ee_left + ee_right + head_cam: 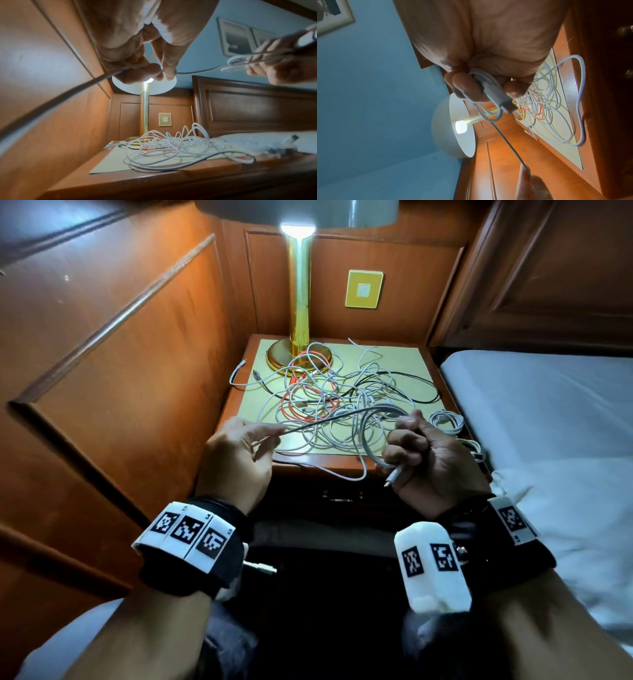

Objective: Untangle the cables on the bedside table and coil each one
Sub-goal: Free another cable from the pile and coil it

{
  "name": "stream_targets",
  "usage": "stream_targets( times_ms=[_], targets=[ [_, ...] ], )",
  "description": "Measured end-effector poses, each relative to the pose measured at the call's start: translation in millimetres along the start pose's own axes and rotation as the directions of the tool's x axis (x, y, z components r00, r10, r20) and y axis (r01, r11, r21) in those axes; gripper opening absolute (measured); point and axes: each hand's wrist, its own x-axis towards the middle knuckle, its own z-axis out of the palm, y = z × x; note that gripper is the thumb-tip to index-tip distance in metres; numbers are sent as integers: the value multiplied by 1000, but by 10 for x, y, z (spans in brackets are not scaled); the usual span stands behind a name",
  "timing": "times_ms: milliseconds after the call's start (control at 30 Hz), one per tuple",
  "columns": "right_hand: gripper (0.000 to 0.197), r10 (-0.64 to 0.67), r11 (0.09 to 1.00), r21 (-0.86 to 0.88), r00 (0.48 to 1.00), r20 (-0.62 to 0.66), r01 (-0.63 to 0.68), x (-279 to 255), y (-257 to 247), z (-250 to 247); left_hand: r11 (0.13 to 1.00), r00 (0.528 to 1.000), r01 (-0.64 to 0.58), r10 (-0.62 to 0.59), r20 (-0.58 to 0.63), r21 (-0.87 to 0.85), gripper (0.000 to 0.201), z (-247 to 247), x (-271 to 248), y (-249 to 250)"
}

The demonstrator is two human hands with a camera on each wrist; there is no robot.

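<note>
Tangle of cables (329,402) — mostly white, with orange and black strands running through it — lying on the pale mat of the bedside table (246,405), spread in front of and against the base of the brass lamp (298,313). How many cables it holds cannot be counted; the strands cross too densely. The lamp's shade is cut off at the top edge in the head view, and its bulb glares white.

Right hand (428,460), in front of the lamp and above the table's near edge, has its fingers curled round several loops of a white cable (368,440); the plug end (503,102) sticks out below the fist. In the right wrist view the palm fills the upper frame and hides most of the loops.

Left hand (239,453), to the left of the right hand, pinches the same cable's free run between thumb and fingertips (150,71). The run is stretched between the two hands and blurred in the head view. Where it leaves the left hand toward the wrist it appears only as a dark, out-of-focus streak.

A smaller white bundle (445,421) lies at the table's right edge, right of the lamp, beside the bed (548,422); whether it is neatly coiled cannot be told. A yellow wall plate (364,289) sits on the panelling just right of the lamp stem.
</note>
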Motion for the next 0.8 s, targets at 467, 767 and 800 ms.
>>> stream_targets(
  times_ms=[467, 767, 800],
  targets=[
    [28, -259, 321, -895, 938, 231, 309, -380, 281, 106, 948, 940, -226, 273, 205, -223, 17, -121, -301, 496],
    [35, -140, 388, -886, 966, 216, 254, -456, 291, 159, 931, 984, -70, 124, 130, -358, 19, -234, -382, 634],
    [35, -115, 396, -886, 970, 213, 241, -460, 312, 165, 934, 985, -82, 128, 113, -347, 23, -241, -382, 641]
  ],
)
